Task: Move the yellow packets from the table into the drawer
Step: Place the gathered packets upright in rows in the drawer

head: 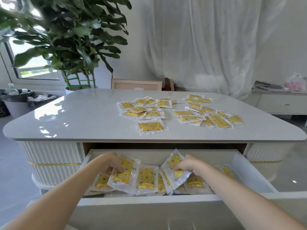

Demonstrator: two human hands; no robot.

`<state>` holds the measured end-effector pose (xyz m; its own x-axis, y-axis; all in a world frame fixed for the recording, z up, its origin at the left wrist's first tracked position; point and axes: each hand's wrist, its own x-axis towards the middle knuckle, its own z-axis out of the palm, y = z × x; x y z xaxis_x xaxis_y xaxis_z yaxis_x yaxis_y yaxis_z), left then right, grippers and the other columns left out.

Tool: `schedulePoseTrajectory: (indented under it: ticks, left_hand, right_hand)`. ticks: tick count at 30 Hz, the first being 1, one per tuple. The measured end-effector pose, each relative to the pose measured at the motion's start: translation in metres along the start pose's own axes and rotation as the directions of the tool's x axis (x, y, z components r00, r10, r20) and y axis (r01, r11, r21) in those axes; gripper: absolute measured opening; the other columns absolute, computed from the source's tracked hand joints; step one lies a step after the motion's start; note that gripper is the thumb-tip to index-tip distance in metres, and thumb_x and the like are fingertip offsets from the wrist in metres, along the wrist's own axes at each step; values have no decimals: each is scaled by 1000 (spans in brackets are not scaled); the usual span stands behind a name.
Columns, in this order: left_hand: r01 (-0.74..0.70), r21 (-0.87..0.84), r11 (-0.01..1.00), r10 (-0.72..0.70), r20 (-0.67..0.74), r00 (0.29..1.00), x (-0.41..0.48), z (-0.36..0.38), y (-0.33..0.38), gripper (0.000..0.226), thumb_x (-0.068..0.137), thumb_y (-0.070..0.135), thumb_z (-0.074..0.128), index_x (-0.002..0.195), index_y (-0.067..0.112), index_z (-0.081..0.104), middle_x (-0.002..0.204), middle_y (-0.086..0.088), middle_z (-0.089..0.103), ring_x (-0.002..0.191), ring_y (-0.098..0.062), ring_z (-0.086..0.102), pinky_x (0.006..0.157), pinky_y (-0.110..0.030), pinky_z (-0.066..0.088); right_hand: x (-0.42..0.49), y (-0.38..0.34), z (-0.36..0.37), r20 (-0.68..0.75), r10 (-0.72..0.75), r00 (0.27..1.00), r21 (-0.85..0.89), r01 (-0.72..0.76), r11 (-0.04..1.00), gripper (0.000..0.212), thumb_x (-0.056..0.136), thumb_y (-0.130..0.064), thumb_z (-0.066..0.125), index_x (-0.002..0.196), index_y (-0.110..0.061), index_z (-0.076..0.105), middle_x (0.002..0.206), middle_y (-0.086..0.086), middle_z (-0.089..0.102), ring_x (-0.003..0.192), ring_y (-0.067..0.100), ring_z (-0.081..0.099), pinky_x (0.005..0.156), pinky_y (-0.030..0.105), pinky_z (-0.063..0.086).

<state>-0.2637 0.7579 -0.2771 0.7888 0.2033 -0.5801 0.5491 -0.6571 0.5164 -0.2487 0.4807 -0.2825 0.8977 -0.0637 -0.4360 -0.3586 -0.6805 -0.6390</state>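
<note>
"While my left grip (113, 165) is curled round one yellow packet (123, 171) and my right grip (186, 165) pinches a second packet (176, 163) by its lower end, both are down inside the open drawer (149, 199), just above the packets lying there."

"How do they handle?"

"Light, I'd judge, and limp. Each is a flat yellow pad in a clear wrapper with a wide sealed border. The film looks slick, so a stack could slide apart. I'd take each one by that border, or flat across the middle with thumb over and fingers under. Nothing about them looks fragile."

"And the rest?"

"Plenty left on the worktop (83, 117). A loose packet (151, 127) lies nearest the drawer, a heap (142, 107) sits behind it, and a second heap (206, 113) lies to its right, many overlapping. Beyond that are a leafy plant (74, 39) past the far left corner and a white curtain (207, 39) behind"
</note>
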Motion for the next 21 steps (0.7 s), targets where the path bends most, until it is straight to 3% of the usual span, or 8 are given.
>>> schedulePoseTrajectory:
  ticks: [3,5,7,11,14,17,21]
  left_hand:
    - [14,69,998,-10,-55,998,10,4,1,40,82,17,72,116,6,55,119,-10,64,105,-21,64,90,-29,53]
    - [14,135,991,-1,-93,996,12,8,1,56,82,19,72,129,6,45,112,-9,62,93,-19,62,78,-25,53]
    - [10,246,969,29,-155,987,11,16,2,67,82,20,70,136,3,34,104,-8,55,89,-20,56,72,-26,52]
    - [20,533,846,154,-281,947,6,36,3,79,79,24,67,143,1,25,131,-12,48,119,-28,51,91,-34,50]
    - [-6,561,828,200,-285,937,2,40,12,62,80,30,64,132,5,40,127,-12,49,118,-28,48,95,-37,47]
    - [-176,513,840,307,-182,934,-2,48,29,31,82,29,59,106,10,51,90,-1,53,82,-18,52,72,-28,49]
    - [-388,471,792,453,-26,891,-15,77,54,32,87,29,56,115,15,52,111,-3,59,95,-18,55,81,-26,47]
  right_hand:
    - [6,2,8,-43,-48,998,-71,45,996,52,85,-30,71,123,-3,49,121,8,57,104,21,57,80,26,47]
    - [4,1,9,-77,-115,990,-240,94,966,35,89,-39,64,101,-7,54,96,2,56,88,19,52,65,24,41]
    - [1,3,10,-100,-170,980,-407,116,906,35,89,-41,63,76,-12,46,75,-1,48,79,19,51,54,25,35]
    - [-1,6,9,-144,-258,955,-596,125,793,28,89,-37,63,97,-12,54,91,3,50,87,22,54,68,28,39]
    - [-1,5,3,-142,-217,966,-539,108,836,32,92,-30,57,115,-7,56,101,5,56,99,23,60,71,27,41]
    - [1,9,-15,-99,-113,989,-368,69,927,52,93,-31,58,135,-3,45,121,11,53,117,27,55,82,29,44]
    - [4,29,-49,-64,57,996,-118,-64,991,64,94,-27,60,144,-2,30,139,15,42,122,32,48,91,39,44]
